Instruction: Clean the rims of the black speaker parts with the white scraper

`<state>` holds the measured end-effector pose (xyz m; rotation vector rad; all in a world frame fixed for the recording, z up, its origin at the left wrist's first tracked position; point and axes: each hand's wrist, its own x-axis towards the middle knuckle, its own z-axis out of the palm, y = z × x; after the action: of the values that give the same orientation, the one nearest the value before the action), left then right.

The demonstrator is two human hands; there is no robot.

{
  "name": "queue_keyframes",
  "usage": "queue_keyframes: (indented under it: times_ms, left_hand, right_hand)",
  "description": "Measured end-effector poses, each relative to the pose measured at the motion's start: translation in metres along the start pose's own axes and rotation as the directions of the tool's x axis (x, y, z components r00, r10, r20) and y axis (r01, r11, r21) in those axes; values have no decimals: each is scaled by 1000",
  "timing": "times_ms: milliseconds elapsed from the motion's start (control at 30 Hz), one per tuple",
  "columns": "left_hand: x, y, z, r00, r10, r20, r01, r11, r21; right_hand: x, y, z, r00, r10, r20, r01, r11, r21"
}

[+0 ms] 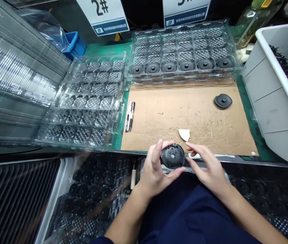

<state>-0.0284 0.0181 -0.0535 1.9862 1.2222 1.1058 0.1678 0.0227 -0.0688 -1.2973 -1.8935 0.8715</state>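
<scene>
A round black plastic disc (173, 156) is held at the near edge of the bench, above my lap. My left hand (156, 169) grips it from the left, thumb and fingers curled round its rim. My right hand (207, 167) touches its right edge with the fingertips. A second black disc (223, 100) lies alone on the cardboard sheet (159, 115), far right. A small white scrap (184, 134) lies on the cardboard just beyond my hands.
A clear blister tray (184, 37) at the back holds a front row of black discs. An empty clear tray (90, 98) sits left of the cardboard, beside a small tool (130, 116). A white bin (278, 91) stands right. Trays of discs (95, 193) lie below.
</scene>
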Motion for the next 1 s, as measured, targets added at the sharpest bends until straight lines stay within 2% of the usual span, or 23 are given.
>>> queue_keyframes:
  times_ms: [133, 233, 300, 367, 433, 467, 533, 600, 667, 767, 833, 900, 1000]
  left_hand:
    - [-1, 4, -1, 997, -63, 39, 64, 997, -43]
    - [0, 10, -2, 991, -126, 42, 130, 984, -118]
    - [1, 13, -5, 970, -228, 85, 242, 943, -229]
    - [2, 14, -6, 908, -373, 191, 419, 816, -398]
    - [2, 12, -6, 811, -514, 280, 578, 628, -521]
    - [2, 11, -6, 771, -567, 290, 619, 557, -554]
    - [3, 6, -7, 728, -640, 244, 641, 511, -572]
    - [7, -1, -13, 734, -661, 158, 618, 552, -559]
    - [15, -7, -25, 739, -670, 63, 588, 598, -544]
    - [34, -13, -51, 756, -643, -119, 538, 715, -446]
    - [52, -14, -67, 799, -558, -226, 495, 823, -280]
    - [75, -13, -77, 863, -425, -272, 420, 904, -79]
    - [122, -11, -80, 957, -204, -205, 244, 951, 190]
  right_hand:
    - [5, -2, -10, 973, -207, 97, 213, 975, -56]
    - [11, -4, -18, 960, -248, 128, 257, 965, -57]
    - [15, -5, -22, 962, -249, 111, 253, 967, -27]
    - [16, -9, -23, 965, -247, 92, 245, 969, 33]
    - [15, -15, -21, 977, -203, 67, 194, 973, 122]
    - [15, -18, -19, 985, -165, 59, 152, 973, 173]
    - [18, -21, -14, 991, -99, 88, 72, 961, 268]
    - [29, -19, -10, 980, -120, 160, 65, 948, 313]
    - [53, -10, -9, 960, -187, 209, 120, 947, 299]
    - [107, 14, -12, 962, -210, 175, 170, 961, 220]
    - [144, 35, -12, 979, -169, 114, 149, 974, 168]
    - [172, 57, -7, 992, -109, 59, 101, 988, 116]
    - [190, 86, 8, 999, -20, 33, 18, 998, 67]
